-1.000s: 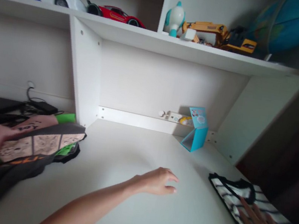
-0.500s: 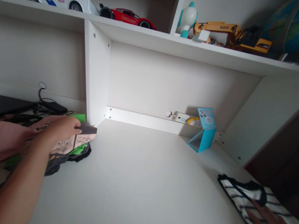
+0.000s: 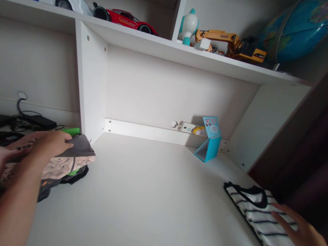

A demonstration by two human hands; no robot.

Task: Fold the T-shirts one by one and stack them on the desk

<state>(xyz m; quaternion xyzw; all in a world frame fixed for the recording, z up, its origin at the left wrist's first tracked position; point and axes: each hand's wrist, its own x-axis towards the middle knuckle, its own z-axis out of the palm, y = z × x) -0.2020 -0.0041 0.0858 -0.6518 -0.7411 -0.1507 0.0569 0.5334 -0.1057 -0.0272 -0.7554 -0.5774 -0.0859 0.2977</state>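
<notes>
Clothes pile point(image 3: 78, 159) under left hand point(image 3: 49, 143), striped shirt point(image 3: 260, 225) under right hand point(image 3: 293, 224)

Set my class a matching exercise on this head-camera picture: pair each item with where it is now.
Column 1
1. left hand
2. right hand
3. red toy car
4. blue card

Column 2
A. on the shelf
B. on the striped shirt
C. on the desk by the power strip
D. on the grey clothes

Pairs: 1-D, 2-B, 3-A, 4-C
</notes>
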